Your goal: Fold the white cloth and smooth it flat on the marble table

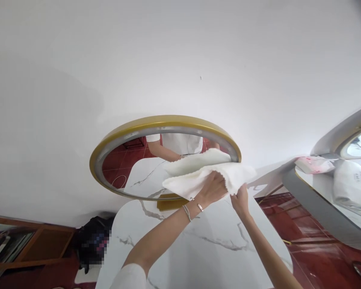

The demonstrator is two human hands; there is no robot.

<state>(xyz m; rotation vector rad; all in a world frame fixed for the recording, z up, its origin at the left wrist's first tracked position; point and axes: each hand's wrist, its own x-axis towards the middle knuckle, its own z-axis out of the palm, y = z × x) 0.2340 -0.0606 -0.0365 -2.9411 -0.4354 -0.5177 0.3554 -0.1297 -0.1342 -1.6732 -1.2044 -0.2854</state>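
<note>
A white cloth (198, 178) is pressed against the lower right of a round gold-framed mirror (120, 134) that stands on a white marbled table (204, 241) against the wall. My left hand (212, 188) lies flat on the cloth, a bracelet on its wrist. Just to its right, my right hand (240, 199) pinches the cloth's lower right corner. The mirror reflects the cloth, the table top and part of a person in a white shirt.
A low wooden shelf (24, 245) with books stands at the lower left, a dark bag (92, 241) beside it. At the right is a window ledge (327, 212) with a white bag (353, 188) and a pink-printed packet (314, 164). The floor is red tile (319, 257).
</note>
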